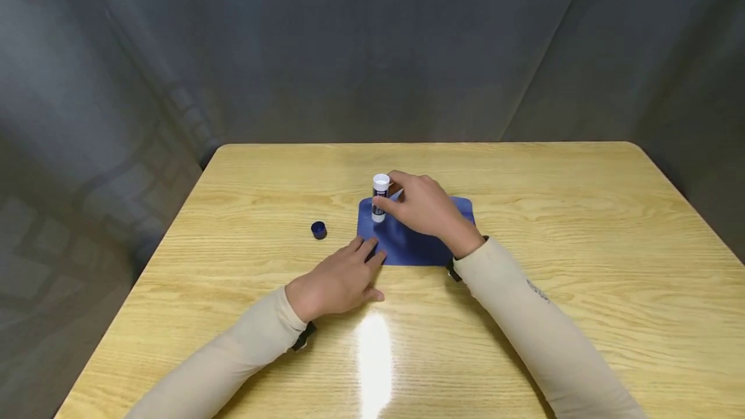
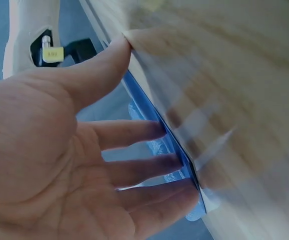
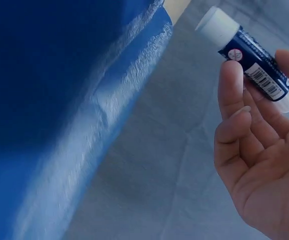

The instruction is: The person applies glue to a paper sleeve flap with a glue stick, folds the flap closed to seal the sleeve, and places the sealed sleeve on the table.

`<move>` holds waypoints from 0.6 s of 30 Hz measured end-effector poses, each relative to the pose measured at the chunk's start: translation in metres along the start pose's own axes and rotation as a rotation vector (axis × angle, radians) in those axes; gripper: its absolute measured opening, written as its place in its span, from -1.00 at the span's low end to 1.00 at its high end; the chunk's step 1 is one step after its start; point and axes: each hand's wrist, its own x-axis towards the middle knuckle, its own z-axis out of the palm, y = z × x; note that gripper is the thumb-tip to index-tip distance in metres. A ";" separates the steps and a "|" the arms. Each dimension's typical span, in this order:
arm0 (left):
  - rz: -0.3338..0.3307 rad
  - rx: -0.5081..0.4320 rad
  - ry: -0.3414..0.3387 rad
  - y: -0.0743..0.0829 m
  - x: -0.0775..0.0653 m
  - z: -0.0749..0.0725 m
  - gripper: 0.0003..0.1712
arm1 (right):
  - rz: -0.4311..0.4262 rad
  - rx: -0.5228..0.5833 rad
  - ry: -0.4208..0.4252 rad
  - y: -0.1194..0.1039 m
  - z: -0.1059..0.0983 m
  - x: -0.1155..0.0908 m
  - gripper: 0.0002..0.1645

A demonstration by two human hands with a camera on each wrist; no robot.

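Note:
My right hand [image 1: 421, 205] pinches a glue stick [image 1: 380, 199] between thumb and fingers, close over a flat blue piece of paper with rounded corners [image 1: 416, 247]. The stick has a dark label and white ends; in the right wrist view its label and barcode show. Shiny smears [image 3: 129, 85] run along a folded strip at the paper's edge. My left hand [image 1: 343, 277] lies palm down with its fingers spread, fingertips resting on the paper's near left corner. From the left wrist view, its extended fingers [image 2: 134, 165] reach to the paper's edge.
A small dark blue cap [image 1: 318, 230] stands on the wooden table [image 1: 582, 225], left of the paper. Grey curtains [image 1: 372, 50] hang behind the table and at both sides. A bright light reflection falls in front of the left hand.

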 end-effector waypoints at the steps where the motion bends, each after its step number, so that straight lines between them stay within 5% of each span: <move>1: 0.004 -0.002 0.004 -0.001 0.000 0.000 -0.12 | 0.009 0.001 -0.007 -0.001 0.002 0.005 -0.59; 13: 0.044 -0.015 0.002 -0.007 0.010 0.000 -0.11 | 0.031 -0.103 -0.080 0.008 0.016 0.022 -0.55; 18: 0.034 -0.117 -0.036 -0.009 0.011 -0.003 -0.12 | 0.013 -0.122 -0.072 0.009 0.020 0.024 -0.54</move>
